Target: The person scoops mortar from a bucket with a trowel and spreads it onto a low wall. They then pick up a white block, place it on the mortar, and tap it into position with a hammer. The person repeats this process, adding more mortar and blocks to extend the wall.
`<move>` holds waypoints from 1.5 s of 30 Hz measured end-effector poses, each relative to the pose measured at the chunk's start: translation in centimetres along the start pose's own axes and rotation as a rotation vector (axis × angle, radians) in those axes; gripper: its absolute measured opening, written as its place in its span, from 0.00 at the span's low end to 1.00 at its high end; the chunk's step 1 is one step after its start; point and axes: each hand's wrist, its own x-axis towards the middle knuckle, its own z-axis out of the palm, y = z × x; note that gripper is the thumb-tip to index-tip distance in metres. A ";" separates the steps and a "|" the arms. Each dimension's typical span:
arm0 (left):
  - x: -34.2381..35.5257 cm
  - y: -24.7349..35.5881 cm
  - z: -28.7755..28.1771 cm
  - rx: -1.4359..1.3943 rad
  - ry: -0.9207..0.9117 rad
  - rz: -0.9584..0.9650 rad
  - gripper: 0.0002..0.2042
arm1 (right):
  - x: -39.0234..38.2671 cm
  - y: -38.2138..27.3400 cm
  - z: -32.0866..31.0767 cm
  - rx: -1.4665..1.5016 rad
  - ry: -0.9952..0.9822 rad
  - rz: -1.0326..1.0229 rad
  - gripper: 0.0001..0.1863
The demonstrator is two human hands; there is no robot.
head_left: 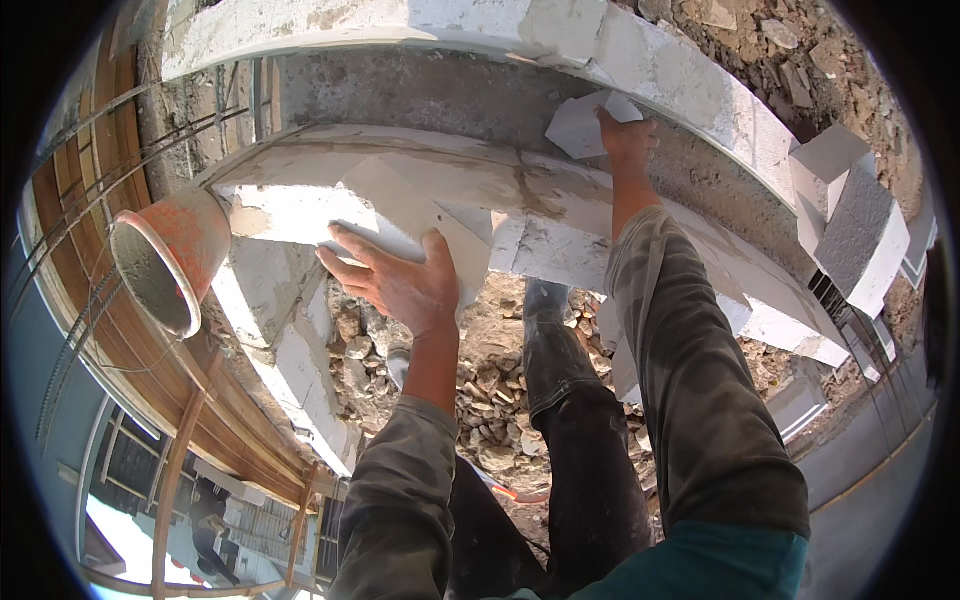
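My left hand (395, 275) lies with fingers spread against a pale, angular block piece (440, 230) at the near side of a low white block wall (550, 250). Wet-looking grey patches mark the top of this wall. Farther off to the right, my right hand (627, 140) is closed on the edge of a whitish, angular block piece (577, 127). That piece is over the grey trough (420, 95) between the near wall and a second white block wall (430, 25). The fingertips of my right hand are partly hidden.
An orange bucket (200, 240), caked with grey, tilts at the left beside steel rods (85, 325) and wooden planks (150, 350). Loose blocks (865, 235) stand at the right. Rubble (495, 400) lies around my legs. Another person (210, 525) is far off, lower left.
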 end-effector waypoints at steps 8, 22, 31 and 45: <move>0.3 -0.9 0.1 -0.061 0.054 0.188 0.49 | 2.3 1.3 2.5 -0.019 -0.117 -0.063 0.63; 1.4 -1.6 -2.8 -0.015 -0.148 0.250 0.55 | -19.3 -2.0 -29.7 0.103 -0.474 -0.774 0.49; 3.3 -4.2 -0.6 0.020 -0.263 0.299 0.51 | -16.1 2.3 -17.3 -0.151 -0.905 -0.961 0.36; 4.0 -4.4 -0.6 0.168 -0.382 0.214 0.50 | -4.9 14.5 -38.5 1.475 0.274 0.296 0.48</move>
